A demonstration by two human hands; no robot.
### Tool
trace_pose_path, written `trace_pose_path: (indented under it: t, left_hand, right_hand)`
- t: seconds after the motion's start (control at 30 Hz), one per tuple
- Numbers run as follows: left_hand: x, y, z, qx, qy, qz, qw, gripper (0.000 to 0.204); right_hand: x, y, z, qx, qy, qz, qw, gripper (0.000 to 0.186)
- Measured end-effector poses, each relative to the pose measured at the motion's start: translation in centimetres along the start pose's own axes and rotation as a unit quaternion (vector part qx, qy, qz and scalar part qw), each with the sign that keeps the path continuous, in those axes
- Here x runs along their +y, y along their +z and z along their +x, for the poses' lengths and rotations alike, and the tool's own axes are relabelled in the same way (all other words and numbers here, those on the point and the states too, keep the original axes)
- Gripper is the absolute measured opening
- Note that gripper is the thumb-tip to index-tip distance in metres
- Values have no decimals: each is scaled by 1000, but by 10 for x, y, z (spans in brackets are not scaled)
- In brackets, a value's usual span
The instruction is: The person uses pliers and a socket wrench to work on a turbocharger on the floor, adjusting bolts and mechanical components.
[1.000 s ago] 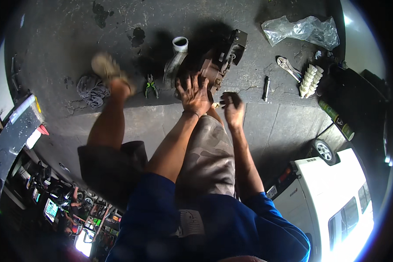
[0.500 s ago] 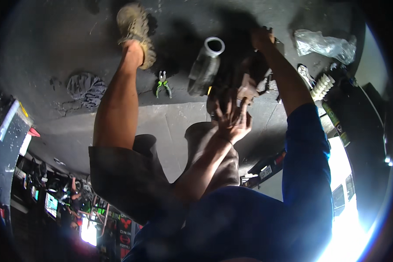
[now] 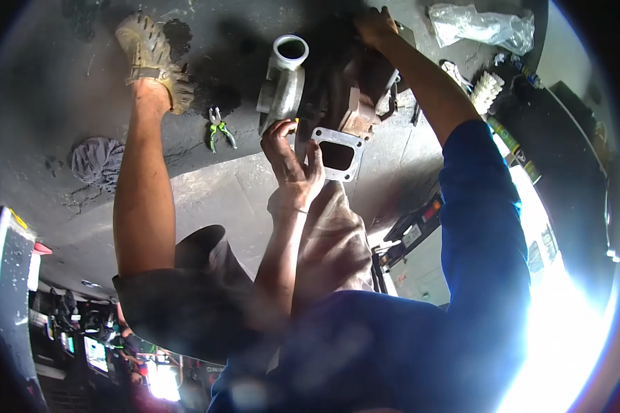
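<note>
A turbocharger lies on the dark floor in front of me, with a silver compressor housing (image 3: 283,93) and round open mouth on its left side. Its rusty brown turbine housing (image 3: 359,113) is to the right, and a pale four-holed rectangular flange (image 3: 352,165) faces me. My left hand (image 3: 293,162) is closed on the near edge of the turbocharger, fingers curled by the silver housing and thumb beside the flange. At its far side my right hand (image 3: 377,29) grips the shadowed end; its fingertips are partly hidden.
Green-handled pliers (image 3: 219,129) lie left of the turbocharger, with a crumpled grey cloth (image 3: 98,162) farther left. A clear plastic bag (image 3: 481,27) is at the far right, above a white ribbed object (image 3: 487,93) and a spray can (image 3: 506,138). My shod foot (image 3: 151,62) rests at the far left.
My left hand has shifted left from the rusty housing to the turbocharger's near edge. The pale flange has come into sight as the turbocharger turned. The whole view has shifted somewhat.
</note>
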State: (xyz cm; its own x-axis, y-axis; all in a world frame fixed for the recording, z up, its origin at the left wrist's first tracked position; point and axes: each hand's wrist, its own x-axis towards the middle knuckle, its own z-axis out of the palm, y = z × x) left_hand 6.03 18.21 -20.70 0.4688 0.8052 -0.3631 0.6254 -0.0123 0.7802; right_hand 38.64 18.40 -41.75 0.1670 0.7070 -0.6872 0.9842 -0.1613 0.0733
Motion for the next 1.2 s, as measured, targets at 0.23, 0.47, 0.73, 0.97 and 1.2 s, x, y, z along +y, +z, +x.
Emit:
trace_pose_path:
  t: [0.23, 0.47, 0.73, 0.97, 1.2]
  left_hand:
    - [4, 51, -19, -23, 4, -24, 999, 48]
    - [-4, 49, -20, -12, 18, -5, 1000, 46]
    - [-14, 32, -31, -10, -8, 90, 996, 50]
    - [34, 67, -1, -36, 145, 162, 975, 42]
    - [73, 98, 10, -132, 197, 198, 951, 36]
  right_hand:
    - [29, 86, 32, 31, 12, -6, 999, 47]
    - [20, 8, 6, -4, -12, 117, 993, 42]
    - [-4, -62, -111, 145, 51, 705, 693, 45]
    - [10, -1, -306, 259, 226, 780, 523, 32]
    - [-68, 79, -398, 161, 293, 854, 398, 28]
